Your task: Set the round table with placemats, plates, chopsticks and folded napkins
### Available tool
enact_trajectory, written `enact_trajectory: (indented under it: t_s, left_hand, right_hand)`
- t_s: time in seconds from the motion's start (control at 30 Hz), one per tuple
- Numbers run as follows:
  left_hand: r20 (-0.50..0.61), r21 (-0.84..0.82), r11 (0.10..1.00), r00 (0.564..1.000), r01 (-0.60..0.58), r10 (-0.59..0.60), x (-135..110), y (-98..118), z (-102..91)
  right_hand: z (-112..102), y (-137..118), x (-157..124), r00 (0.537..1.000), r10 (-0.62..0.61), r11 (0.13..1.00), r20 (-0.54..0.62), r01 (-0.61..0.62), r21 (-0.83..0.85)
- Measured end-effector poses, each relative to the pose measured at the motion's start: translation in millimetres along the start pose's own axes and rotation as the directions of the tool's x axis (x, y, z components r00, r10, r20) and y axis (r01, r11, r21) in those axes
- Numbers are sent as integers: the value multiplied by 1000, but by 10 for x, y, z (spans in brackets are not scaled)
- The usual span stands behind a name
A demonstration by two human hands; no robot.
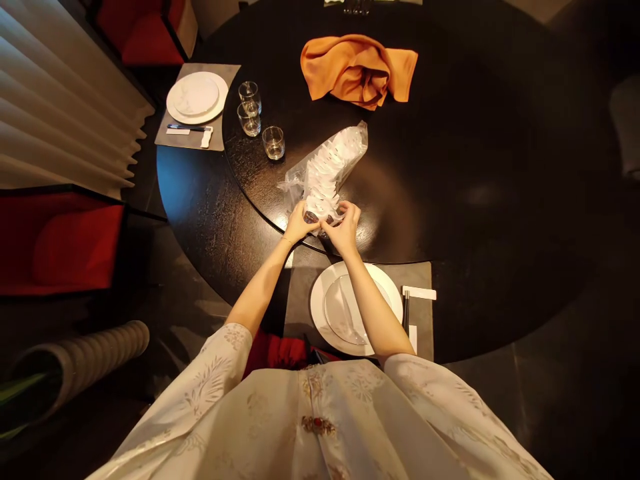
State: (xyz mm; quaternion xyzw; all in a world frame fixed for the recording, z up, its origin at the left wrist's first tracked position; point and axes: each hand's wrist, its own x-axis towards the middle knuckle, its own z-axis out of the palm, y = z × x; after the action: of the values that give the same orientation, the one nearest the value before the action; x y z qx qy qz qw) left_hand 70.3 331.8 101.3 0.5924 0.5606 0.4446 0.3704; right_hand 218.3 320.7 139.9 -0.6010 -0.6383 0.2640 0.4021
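A clear plastic bag [333,163] packed with a row of small white packets lies on the raised round centre of the dark table. At its near end my left hand [299,224] is closed on the plastic, thumb pointing inward. My right hand [344,228] pinches the same end from the other side, its fingers bent and the thumb near my left thumb. Dark round marks show on the packet between the hands. What exactly the packets contain cannot be made out.
White stacked plates [320,303] sit on a grey placemat [300,287] below my forearms, chopsticks [406,310] beside them. Three glasses [273,143] stand left of the bag. An orange cloth [357,67] lies beyond. Another place setting [197,97] and red chairs [75,247] are left.
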Motion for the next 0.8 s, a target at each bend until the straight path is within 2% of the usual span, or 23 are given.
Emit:
enact_trajectory:
  t_s: [0.03,0.1,0.2,0.37,0.5,0.57,0.67,0.8]
  left_hand:
    - [40,-24,1000,999,7,-6,-4,6,-20]
    - [103,-67,998,994,23,-16,-28,12,-39]
    - [98,-100,995,995,29,-19,-91,1,-27]
    - [92,-164,985,995,48,-34,-213,-11,-26]
    - [159,-309,938,981,157,-112,-413,107,-154]
    - [223,-466,850,962,246,-156,-610,189,-252]
    - [351,-663,634,913,398,-206,-1044,267,-375]
    - [503,-694,403,802,597,-322,-1749,265,-391]
  right_hand:
    - [8,16,-21,999,37,998,-6,-36,57]
    - [16,45,-65,993,103,977,60,-112,182]
    - [27,71,-139,985,128,942,119,-159,297]
    - [-27,21,-288,991,81,963,103,-104,247]
    - [-294,-208,-383,977,86,966,196,-130,225]
    - [-474,-396,-448,953,90,948,288,-171,269]
    - [-689,-707,-631,892,146,884,429,-312,349]
    - [-753,-990,-1025,833,222,799,507,-454,394]
